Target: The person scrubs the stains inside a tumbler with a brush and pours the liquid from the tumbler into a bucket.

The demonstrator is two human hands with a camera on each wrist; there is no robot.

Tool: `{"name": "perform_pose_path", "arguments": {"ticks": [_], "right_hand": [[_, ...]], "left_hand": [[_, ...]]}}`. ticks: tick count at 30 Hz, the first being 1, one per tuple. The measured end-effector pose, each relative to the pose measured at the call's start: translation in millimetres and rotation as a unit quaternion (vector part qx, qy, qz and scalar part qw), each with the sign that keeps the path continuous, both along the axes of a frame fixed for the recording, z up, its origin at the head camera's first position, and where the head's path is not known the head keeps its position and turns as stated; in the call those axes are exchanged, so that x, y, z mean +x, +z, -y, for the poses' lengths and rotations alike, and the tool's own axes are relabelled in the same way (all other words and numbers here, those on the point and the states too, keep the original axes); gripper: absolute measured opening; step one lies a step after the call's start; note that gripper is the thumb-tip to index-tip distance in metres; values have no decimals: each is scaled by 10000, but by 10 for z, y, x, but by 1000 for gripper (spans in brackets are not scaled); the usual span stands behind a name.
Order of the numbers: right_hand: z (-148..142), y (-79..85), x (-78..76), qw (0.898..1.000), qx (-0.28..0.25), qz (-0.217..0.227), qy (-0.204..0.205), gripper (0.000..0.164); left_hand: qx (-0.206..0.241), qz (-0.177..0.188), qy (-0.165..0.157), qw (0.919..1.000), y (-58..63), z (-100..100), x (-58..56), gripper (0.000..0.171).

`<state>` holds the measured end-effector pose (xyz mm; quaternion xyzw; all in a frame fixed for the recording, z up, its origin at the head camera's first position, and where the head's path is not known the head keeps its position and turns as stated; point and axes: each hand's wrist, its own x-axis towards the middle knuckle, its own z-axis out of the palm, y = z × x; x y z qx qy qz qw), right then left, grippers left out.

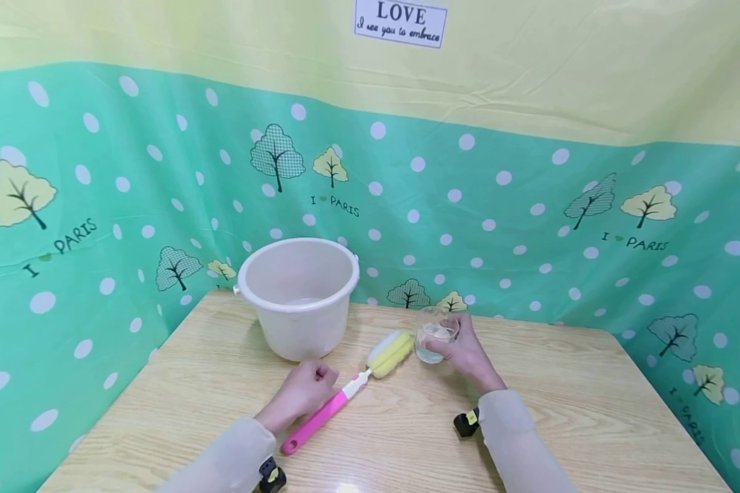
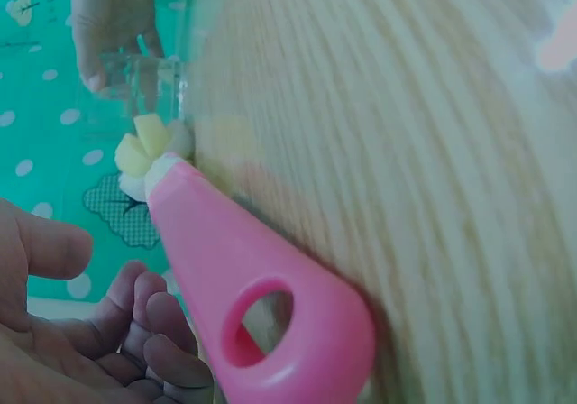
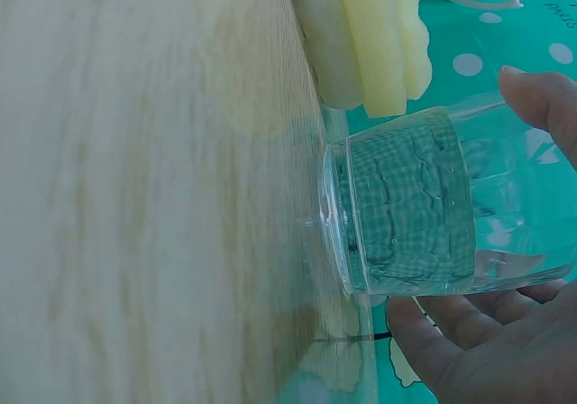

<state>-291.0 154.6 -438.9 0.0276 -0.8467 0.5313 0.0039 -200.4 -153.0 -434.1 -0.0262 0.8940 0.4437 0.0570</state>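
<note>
My right hand holds a clear drinking glass that is partly filled with water, the thumb on one side and the fingers on the other. In the right wrist view the glass stands upright, its base right at the tabletop. A bottle brush with a pink handle and a yellow and white sponge head lies on the table, its head close beside the glass. Next to the handle is my left hand, fingers loosely curled. The left wrist view shows nothing in that hand.
A white bucket stands at the back left of the wooden table, behind my left hand. Behind the table hangs a green and yellow curtain with trees and dots.
</note>
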Motion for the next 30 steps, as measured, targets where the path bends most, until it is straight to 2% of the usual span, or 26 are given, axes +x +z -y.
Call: {"name": "perform_pose_path", "arguments": {"ticks": [5,10,15,30], "right_hand": [[-5,-8,-10,10000,4,7,-7,81],[-10,-25,-21,10000,29,-26,8,80],[-12,-36,-26,10000,45,-33,17,79],[-15,-40,-15,10000,-9,-18,-1,78]], "left_hand": [[194,-81,107,9997,10,33,11,18],[255,-316,263,9988,12,80,24,18],[310,-374,412,9980,29,134,36,17],[336,-916,561,9936,118,280,23,15]]}}
